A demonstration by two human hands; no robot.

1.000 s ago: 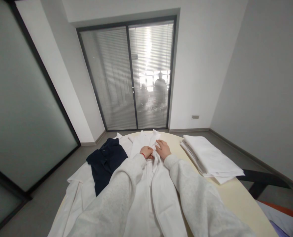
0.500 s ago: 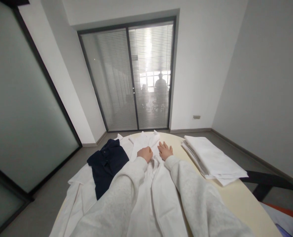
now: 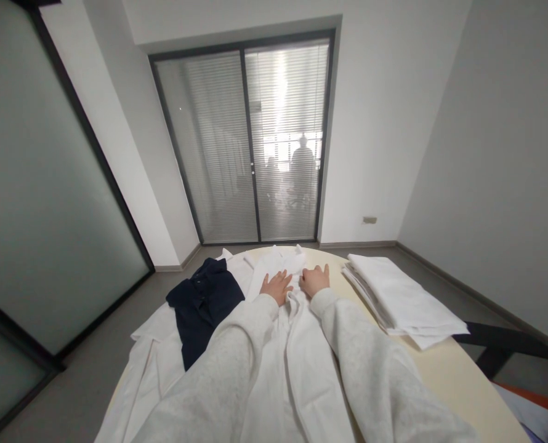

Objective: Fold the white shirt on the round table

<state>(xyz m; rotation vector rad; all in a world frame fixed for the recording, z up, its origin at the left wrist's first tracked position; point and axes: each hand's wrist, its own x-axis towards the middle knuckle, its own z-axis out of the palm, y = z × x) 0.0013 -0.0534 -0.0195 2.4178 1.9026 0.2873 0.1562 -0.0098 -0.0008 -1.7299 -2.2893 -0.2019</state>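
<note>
Toward twelve o'clock on the round cream desk (image 3: pixel 468 376), the left hand (image 3: pixel 277 287) lies spread on a white collared cloth shirt (image 3: pixel 311 381); the right hand (image 3: pixel 314 281) curls, grip unclear.

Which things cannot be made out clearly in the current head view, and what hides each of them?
In the head view:
Whether the right hand pinches the white garment: the hand itself hides this.
The white garment's near end: cut off by the bottom edge.
Part of the dark garment: behind the left sleeve.
Details of the silhouettes: blurred behind the blinds.
Items at lower right: cut off by the right edge.
</note>
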